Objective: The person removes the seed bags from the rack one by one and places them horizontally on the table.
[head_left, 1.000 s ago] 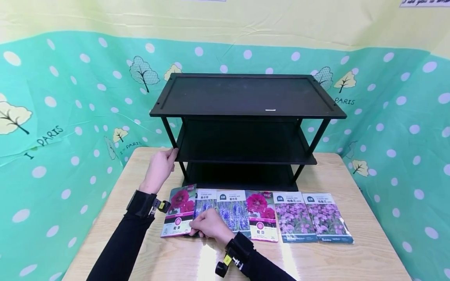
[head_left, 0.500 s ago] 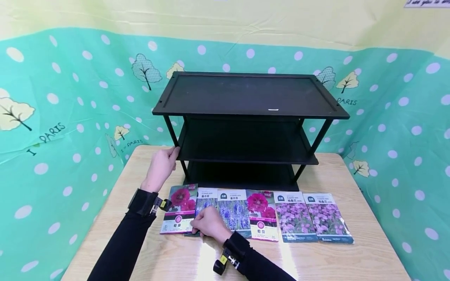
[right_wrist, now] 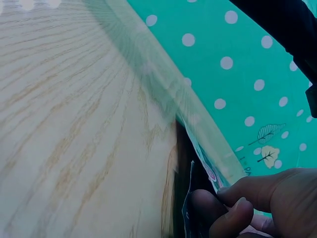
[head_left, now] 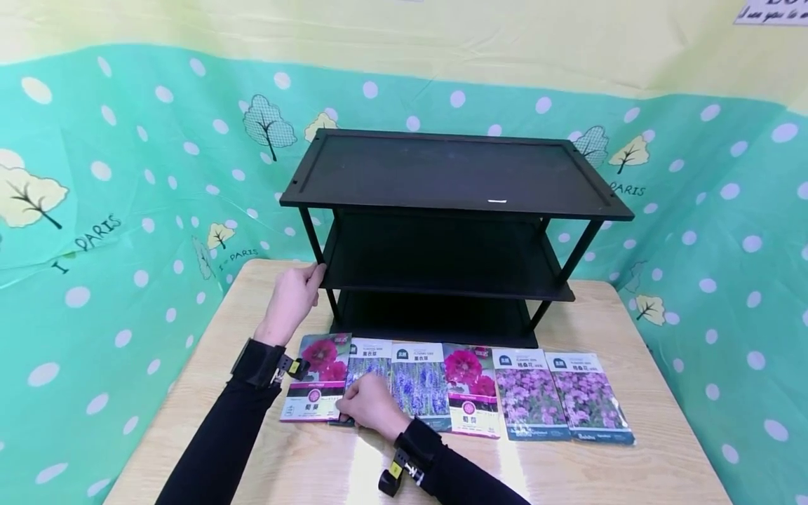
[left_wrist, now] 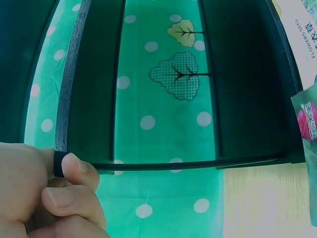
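Note:
My left hand (head_left: pixel 292 301) grips the front left corner of the middle tier of a black three-tier shelf (head_left: pixel 454 172); in the left wrist view its thumb and fingers (left_wrist: pixel 74 203) are round the dark edge. In front of the shelf, my right hand (head_left: pixel 372 401) pinches the lower right corner of the leftmost seed packet (head_left: pixel 315 375), which shows pink flowers. In the right wrist view this packet (right_wrist: pixel 200 151) stands off the table at an angle between thumb and finger. It overlaps a seed packet with blue-violet flowers (head_left: pixel 367 359), partly hidden behind my right hand.
Several more seed packets lie in a row to the right: one with violet spikes (head_left: pixel 419 382), one with pink blooms (head_left: pixel 471 386), two with purple flowers (head_left: pixel 530 393). They lie on a light wooden table (head_left: pixel 637 337). A green dotted cloth (head_left: pixel 158 231) hangs around behind.
The leftmost seed packet has shifted a little left with my right hand, uncovering more of the packet beside it. My left hand stays on the shelf corner. The head view has turned slightly.

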### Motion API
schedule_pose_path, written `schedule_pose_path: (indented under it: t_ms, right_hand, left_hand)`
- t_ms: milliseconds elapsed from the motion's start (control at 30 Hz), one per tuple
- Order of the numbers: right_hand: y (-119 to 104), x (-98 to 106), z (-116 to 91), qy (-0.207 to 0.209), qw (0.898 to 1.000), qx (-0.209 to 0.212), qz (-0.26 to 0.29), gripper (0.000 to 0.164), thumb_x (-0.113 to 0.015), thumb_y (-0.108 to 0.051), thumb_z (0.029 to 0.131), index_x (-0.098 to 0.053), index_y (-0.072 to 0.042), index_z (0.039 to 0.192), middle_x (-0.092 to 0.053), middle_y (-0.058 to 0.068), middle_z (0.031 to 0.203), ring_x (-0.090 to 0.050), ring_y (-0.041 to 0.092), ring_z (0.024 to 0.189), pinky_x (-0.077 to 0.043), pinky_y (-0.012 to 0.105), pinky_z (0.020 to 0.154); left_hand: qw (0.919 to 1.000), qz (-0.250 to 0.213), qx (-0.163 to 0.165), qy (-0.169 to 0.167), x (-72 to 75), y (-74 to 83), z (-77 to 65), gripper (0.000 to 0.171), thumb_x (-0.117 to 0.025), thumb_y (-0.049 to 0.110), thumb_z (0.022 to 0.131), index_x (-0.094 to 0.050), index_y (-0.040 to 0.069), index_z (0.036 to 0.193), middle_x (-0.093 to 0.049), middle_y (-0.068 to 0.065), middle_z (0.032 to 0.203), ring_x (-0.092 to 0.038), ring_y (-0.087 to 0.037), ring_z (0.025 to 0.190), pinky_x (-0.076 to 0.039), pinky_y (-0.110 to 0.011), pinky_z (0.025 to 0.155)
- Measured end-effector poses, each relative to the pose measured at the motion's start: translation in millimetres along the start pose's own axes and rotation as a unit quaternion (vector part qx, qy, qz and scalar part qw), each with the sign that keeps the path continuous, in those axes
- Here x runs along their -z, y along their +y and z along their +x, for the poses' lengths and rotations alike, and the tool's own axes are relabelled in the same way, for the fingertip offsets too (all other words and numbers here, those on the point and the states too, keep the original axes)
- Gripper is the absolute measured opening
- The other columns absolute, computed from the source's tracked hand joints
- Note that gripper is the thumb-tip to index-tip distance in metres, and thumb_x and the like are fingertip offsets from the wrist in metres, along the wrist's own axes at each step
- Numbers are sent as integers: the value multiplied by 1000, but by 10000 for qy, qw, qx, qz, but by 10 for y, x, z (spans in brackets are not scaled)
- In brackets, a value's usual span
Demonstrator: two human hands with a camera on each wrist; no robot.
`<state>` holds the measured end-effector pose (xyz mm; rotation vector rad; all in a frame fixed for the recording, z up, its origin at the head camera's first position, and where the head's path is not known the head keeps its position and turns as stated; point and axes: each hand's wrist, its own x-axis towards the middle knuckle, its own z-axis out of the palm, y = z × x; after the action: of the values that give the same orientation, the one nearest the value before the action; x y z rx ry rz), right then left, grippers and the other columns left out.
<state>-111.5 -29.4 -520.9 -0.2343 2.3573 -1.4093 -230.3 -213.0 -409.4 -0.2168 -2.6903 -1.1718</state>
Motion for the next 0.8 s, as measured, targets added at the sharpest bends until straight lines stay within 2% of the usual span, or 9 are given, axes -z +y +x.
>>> schedule_pose_path:
  t_ms: [133, 333, 500, 600, 800]
  right_hand:
    - [8, -43, -13, -59, 10000, -16, 48, 13, -76, -10, 87, -78, -9, 74, -69, -4, 57, -47, 2, 39, -37, 19, 42]
    - [-32, -55, 5, 21, 10000, 58, 4, 13, -77, -10, 86, -78, -10, 73, -69, -3, 57, -49, 3, 42, -36, 19, 43]
    - [-61, -85, 8, -44, 10000, 52, 8, 15, -78, -11, 86, -75, -11, 72, -68, -2, 55, -61, 7, 50, -43, 21, 50]
    - [-73, -95, 8, -21, 10000, 47, -44, 16, -79, -12, 86, -74, -11, 70, -67, -1, 54, -62, 7, 52, -46, 20, 54]
    - [-78, -106, 34, -65, 9999, -113, 88, 18, -79, -12, 86, -73, -14, 69, -66, -2, 53, -51, 4, 40, -37, 19, 40]
  left_hand:
    - [9999, -106, 54, -42, -3, -20, -29, 42, -42, 34, 112, -69, 10, 92, -48, -3, 55, -40, -21, 44, -28, -31, 42]
    - [9998, -188, -39, -15, 16, -15, -2, 43, -42, 36, 112, -67, 11, 89, -48, -3, 56, -40, -20, 44, -27, -31, 43]
    - [9999, -160, -15, -44, 40, -18, -7, 44, -41, 38, 112, -66, 11, 88, -48, -3, 56, -39, -20, 43, -27, -32, 43]
    - [9999, -105, -39, -42, 30, -26, -6, 46, -41, 38, 112, -66, 9, 87, -49, -3, 56, -40, -19, 43, -28, -32, 43]
    - [9999, -100, 17, -53, 14, -39, 11, 48, -40, 39, 112, -63, 11, 81, -50, -3, 56, -40, -17, 43, -28, -31, 43]
